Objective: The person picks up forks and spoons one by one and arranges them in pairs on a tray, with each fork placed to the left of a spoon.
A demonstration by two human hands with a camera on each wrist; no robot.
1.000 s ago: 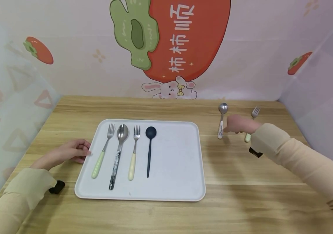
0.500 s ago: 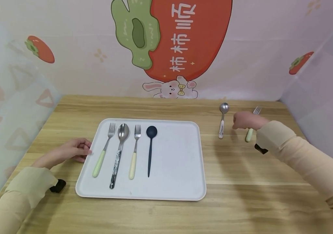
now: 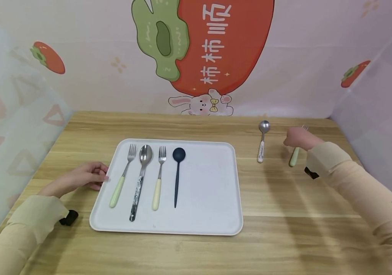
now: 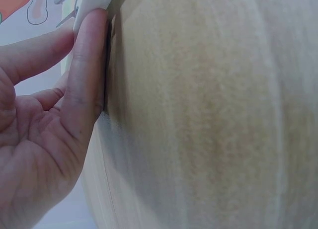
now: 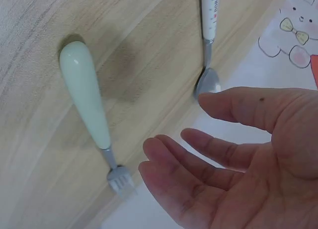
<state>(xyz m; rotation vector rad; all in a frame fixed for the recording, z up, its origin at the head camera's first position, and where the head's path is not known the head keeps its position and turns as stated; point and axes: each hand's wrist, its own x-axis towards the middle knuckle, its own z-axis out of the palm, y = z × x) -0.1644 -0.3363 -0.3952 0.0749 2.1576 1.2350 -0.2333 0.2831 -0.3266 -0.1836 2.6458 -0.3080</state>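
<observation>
A white tray (image 3: 206,187) bears a green-handled fork (image 3: 116,191), a large spoon with a patterned handle (image 3: 136,198), a cream-handled fork (image 3: 156,194) and a black spoon (image 3: 178,155). At the tray's left rim my left hand (image 3: 87,177) holds on, thumb and fingers meeting the edge; the left wrist view shows its fingertips (image 4: 94,25) there. My right hand (image 3: 300,138) hovers over a pale-green-handled fork (image 5: 84,95) and hides part of it in the head view. Its fingers are spread and apart from the fork, with nothing between them.
Left of the right hand, a small spoon with a white printed handle (image 3: 261,151) lies on the wooden table (image 3: 196,254). Behind the table stands a wall cloth (image 3: 106,91) printed with fruit and a rabbit. Side cloths rise at left and right.
My right hand has moved right, away from the white-handled spoon and to the pale-green-handled fork. The left hand stays at the tray's rim. The cutlery lies as before.
</observation>
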